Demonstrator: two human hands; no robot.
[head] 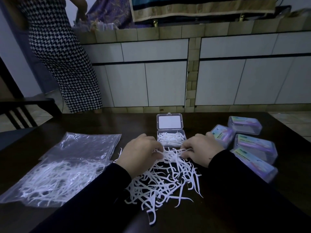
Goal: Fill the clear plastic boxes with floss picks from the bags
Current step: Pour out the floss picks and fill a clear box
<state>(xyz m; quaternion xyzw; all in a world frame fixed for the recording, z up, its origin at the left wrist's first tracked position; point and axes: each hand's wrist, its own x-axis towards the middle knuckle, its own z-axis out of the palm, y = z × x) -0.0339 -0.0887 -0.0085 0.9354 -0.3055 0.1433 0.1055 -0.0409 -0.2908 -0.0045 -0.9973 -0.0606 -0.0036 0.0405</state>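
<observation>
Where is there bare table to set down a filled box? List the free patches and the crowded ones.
Free: the strip left of the open box, beyond the empty bag; the near-right table, below the closed boxes. Crowded: the middle, where both hands gather the loose picks; the left, under the full bag.

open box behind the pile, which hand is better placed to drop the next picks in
Right, narrowly. Both hands grip picks at the pile's far edge, but the right hand sits nearer the open box, its fingers almost at the front corner; the left hand is slightly farther back.
</observation>
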